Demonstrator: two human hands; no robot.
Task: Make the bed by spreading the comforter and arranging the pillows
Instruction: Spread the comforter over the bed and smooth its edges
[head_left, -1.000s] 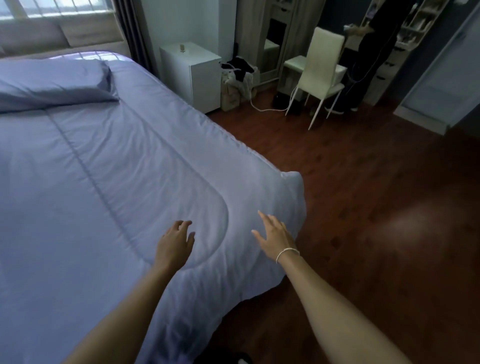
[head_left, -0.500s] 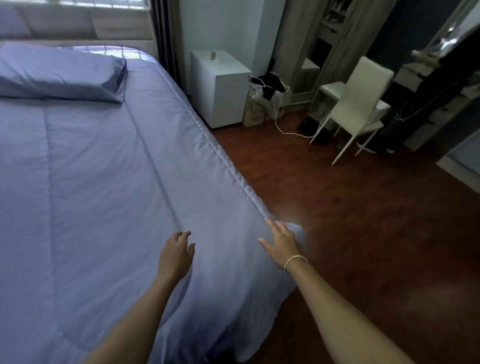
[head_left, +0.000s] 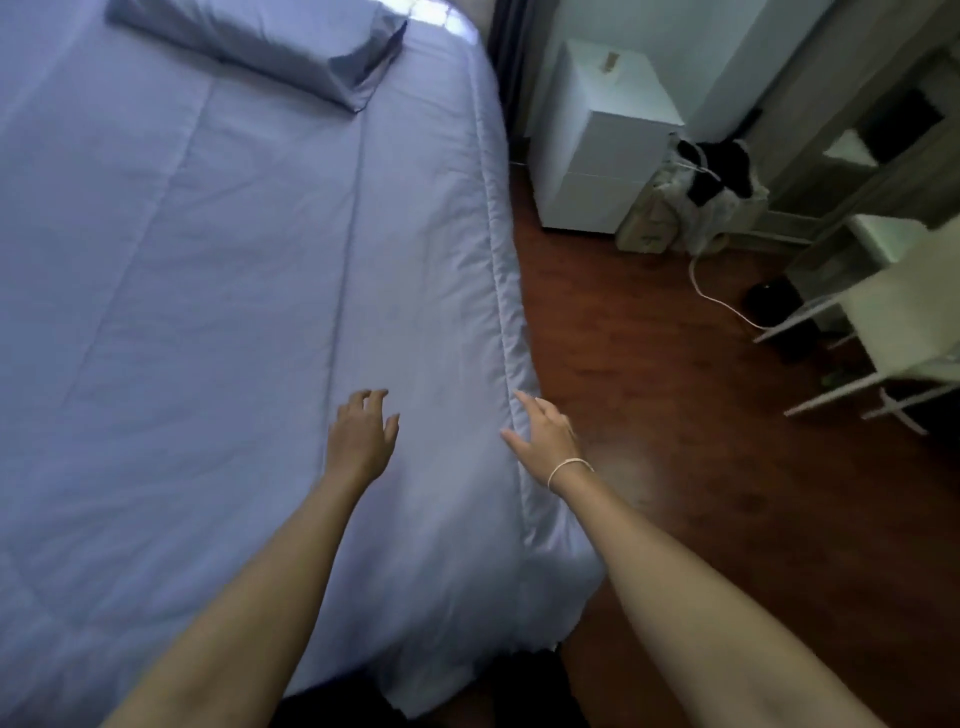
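There is just one camera, worn on the person's head. It looks forward and down from the foot of the bed (head_left: 208, 312), close above both arms. The floor (head_left: 727, 519) shows on the right side.

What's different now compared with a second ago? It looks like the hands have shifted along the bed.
The view has swung along the bed's side, and both hands moved from the comforter's foot corner toward that side. The right hand now sits open at the side seam; the left hand stays open over the top. Neither has gripped anything. The comforter remains spread flat, and the pillow stays at the head.
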